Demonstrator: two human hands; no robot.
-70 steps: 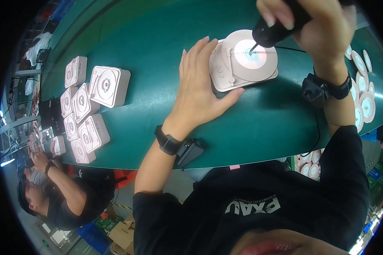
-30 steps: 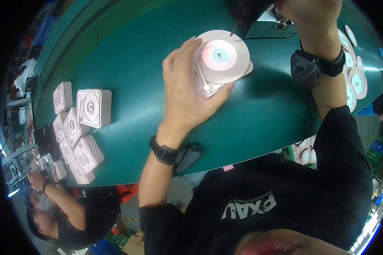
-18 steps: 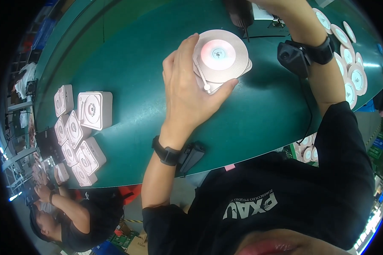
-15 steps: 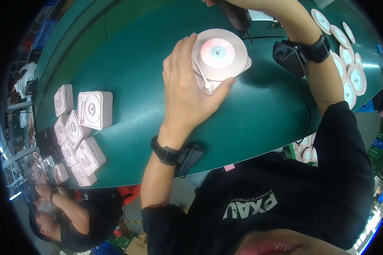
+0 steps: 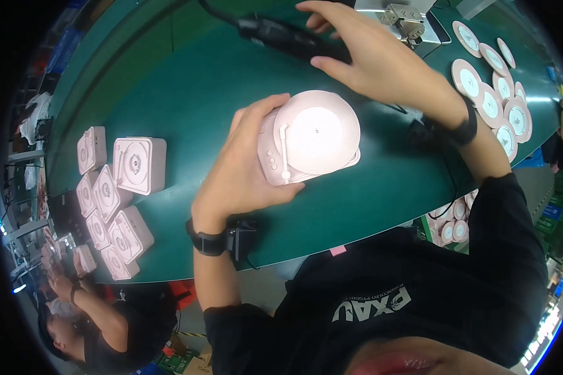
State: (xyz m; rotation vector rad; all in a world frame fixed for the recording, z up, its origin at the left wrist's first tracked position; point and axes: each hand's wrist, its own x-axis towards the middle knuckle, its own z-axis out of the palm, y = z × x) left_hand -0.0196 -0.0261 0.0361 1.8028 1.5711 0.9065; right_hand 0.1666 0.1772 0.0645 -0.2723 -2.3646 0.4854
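Green table: 1 held player, roughly 7 boxes, 2 hands.

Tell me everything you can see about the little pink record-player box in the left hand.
The pink record-player box is a small, rounded square case of smooth, plastic-looking material. A pale round disc covers most of its top, with a thin arm and small buttons beside it. It rests on the green table, slightly tilted. The left hand grips its left side; nothing else touches it.

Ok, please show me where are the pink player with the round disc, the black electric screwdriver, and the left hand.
pink player (image 5: 316, 134), head view, centre of its round disc.
black electric screwdriver (image 5: 281, 36), head view, middle of its body.
left hand (image 5: 244, 172), head view, back of the hand.
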